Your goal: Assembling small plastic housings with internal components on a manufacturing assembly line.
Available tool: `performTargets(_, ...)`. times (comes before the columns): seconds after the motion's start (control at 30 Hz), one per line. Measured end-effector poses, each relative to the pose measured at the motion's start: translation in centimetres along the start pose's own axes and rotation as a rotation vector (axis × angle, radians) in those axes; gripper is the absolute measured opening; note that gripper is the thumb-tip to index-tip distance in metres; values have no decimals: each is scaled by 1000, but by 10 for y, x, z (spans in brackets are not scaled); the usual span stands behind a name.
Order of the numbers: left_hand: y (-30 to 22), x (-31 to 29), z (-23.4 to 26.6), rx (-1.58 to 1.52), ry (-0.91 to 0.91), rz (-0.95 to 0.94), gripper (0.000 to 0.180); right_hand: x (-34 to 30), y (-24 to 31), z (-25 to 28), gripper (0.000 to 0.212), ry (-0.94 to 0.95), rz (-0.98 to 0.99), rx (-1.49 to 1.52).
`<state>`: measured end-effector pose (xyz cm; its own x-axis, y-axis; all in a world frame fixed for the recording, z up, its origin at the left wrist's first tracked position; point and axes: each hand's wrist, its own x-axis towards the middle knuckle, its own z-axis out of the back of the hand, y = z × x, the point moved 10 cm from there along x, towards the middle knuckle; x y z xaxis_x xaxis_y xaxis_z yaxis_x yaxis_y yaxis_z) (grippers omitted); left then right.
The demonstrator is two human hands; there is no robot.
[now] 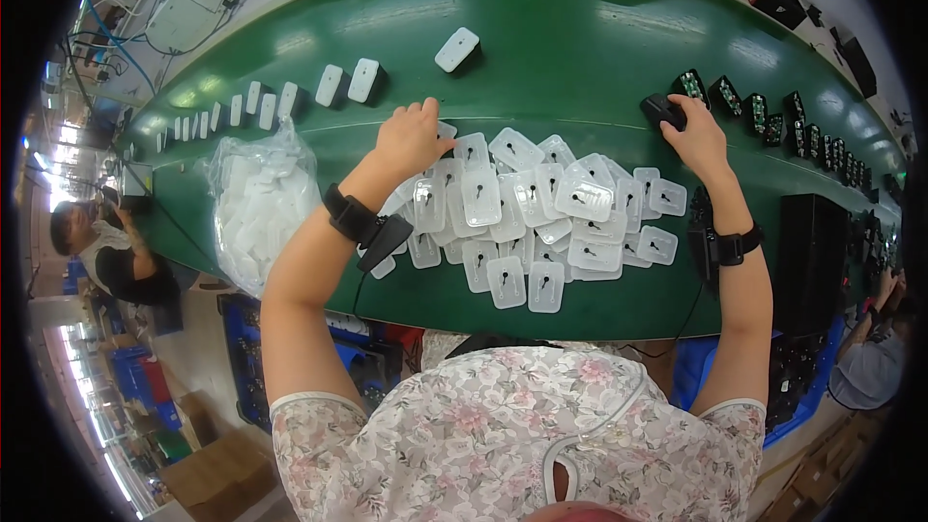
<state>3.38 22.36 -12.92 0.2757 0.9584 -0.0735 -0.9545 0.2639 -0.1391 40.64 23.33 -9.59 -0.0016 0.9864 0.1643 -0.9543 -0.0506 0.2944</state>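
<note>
My left hand (411, 139) is curled at the upper left of a pile of translucent white plastic lids (480, 199). Its thumb and fingers close around the edge of one white plastic lid (447, 130), mostly hidden by the hand. Out to the right, my right hand (698, 138) grips a small black box (662, 112) between thumb and fingers, just above the green table (570, 58). Each lid in the pile carries a small dark mark near its middle. Both wrists wear black strapped devices.
White-topped black boxes (364, 80) run in a row to the far left, with one white-topped box (457, 49) apart. Open black boxes with green circuit boards (725, 95) line the right. A clear bag of white lids (261, 203) lies left, a black bin (812, 261) right. Other people sit at both sides.
</note>
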Motion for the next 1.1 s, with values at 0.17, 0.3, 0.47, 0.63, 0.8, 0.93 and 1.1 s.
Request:
performTargets(0.17, -29, 13, 31, 13, -198, -144, 50, 3, 1, -2, 41, 30, 27, -60)
performTargets(0.3, -95, 46, 42, -43, -306, -350, 47, 11, 8, 0, 39, 18, 35, 118)
performTargets(0.47, -150, 90, 14, -45, -287, -553, 47, 29, 39, -4, 37, 62, 1, 349)
performTargets(0.63, -147, 99, 9, -83, -281, -573, 47, 38, 90, -7, 37, -5, 314, 342)
performTargets(0.8, -107, 85, 32, -364, -386, -560, 46, 47, 127, -33, 33, 137, 389, 269)
performTargets(0.93, -96, 76, 17, -383, -278, -555, 52, 49, 145, -43, 32, 155, 460, 253)
performTargets(1.1, -86, 74, 3, -321, -238, -526, 57, 52, 153, -60, 32, 205, 476, 207)
